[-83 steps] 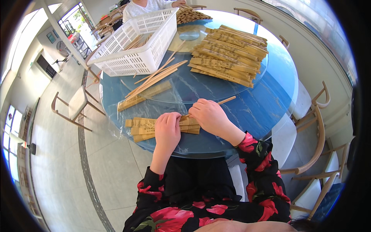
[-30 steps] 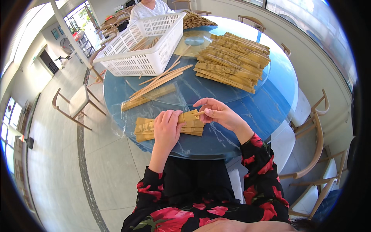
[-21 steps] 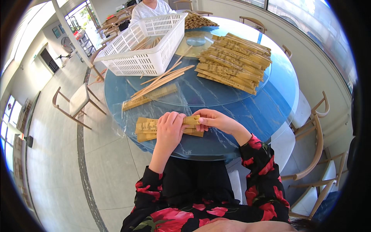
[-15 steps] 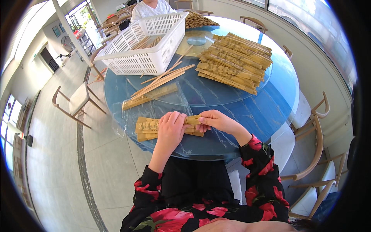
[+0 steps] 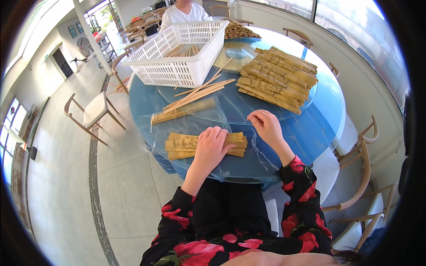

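Observation:
On the near part of the table lies a small stack of brown printed paper chopstick sleeves (image 5: 182,142). My left hand (image 5: 212,144) holds it down, fingers curled over the top and the thumb along the near side. To the right, just above the tabletop, my right hand (image 5: 267,127) has its fingers bent in a pinch, with nothing visible in them. Loose wooden chopsticks (image 5: 199,95) lie beyond the stack, partly over a clear plastic bag (image 5: 208,116) with more brown sleeves inside. A large pile of the sleeves (image 5: 277,80) sits at the far right.
A white plastic basket (image 5: 173,73) with chopsticks in it stands on the round blue table (image 5: 262,162). Behind it is another pile of brown bundles (image 5: 239,31). A person in white (image 5: 184,15) sits across the table. Wooden chairs (image 5: 95,111) stand around.
My right hand has let go of the sleeve at the stack's right end and moved up and right. The left hand stays on the stack. The whole view has shifted slightly.

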Demonstrator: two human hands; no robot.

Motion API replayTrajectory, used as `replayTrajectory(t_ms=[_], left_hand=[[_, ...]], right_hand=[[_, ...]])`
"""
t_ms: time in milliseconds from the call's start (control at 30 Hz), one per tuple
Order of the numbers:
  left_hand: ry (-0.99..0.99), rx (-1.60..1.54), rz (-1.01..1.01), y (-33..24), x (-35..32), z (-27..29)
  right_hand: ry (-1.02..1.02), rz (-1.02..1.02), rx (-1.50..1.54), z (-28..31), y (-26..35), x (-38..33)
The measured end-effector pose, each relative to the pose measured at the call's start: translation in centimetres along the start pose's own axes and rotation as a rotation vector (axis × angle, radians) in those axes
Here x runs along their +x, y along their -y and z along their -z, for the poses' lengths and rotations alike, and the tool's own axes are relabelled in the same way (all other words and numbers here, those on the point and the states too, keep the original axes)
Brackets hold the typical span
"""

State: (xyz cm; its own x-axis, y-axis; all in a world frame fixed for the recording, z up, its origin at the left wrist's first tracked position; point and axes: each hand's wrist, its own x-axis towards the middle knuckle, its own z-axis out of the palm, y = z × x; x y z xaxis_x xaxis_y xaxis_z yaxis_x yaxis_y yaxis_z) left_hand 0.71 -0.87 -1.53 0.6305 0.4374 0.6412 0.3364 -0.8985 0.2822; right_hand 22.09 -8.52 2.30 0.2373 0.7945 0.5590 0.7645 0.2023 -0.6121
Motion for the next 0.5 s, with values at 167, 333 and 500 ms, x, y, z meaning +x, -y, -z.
replayTrajectory(t_ms=[167,333,500], left_hand=[[0.002,0.010,-0.003,0.4,-0.3,-0.3],[0.003,-0.015,-0.027,0.4,-0.2,-0.7],[-0.016,0.013,-0.057,1.3,-0.5,-1.0]], right_hand=[[0.062,0.349,-0.210,-2.7,0.4,4.0],[0.059,0.669,-0.407,-8.7,0.4,11.0],[0.213,0.740,-0.732,-15.2,-0.9,15.7]])
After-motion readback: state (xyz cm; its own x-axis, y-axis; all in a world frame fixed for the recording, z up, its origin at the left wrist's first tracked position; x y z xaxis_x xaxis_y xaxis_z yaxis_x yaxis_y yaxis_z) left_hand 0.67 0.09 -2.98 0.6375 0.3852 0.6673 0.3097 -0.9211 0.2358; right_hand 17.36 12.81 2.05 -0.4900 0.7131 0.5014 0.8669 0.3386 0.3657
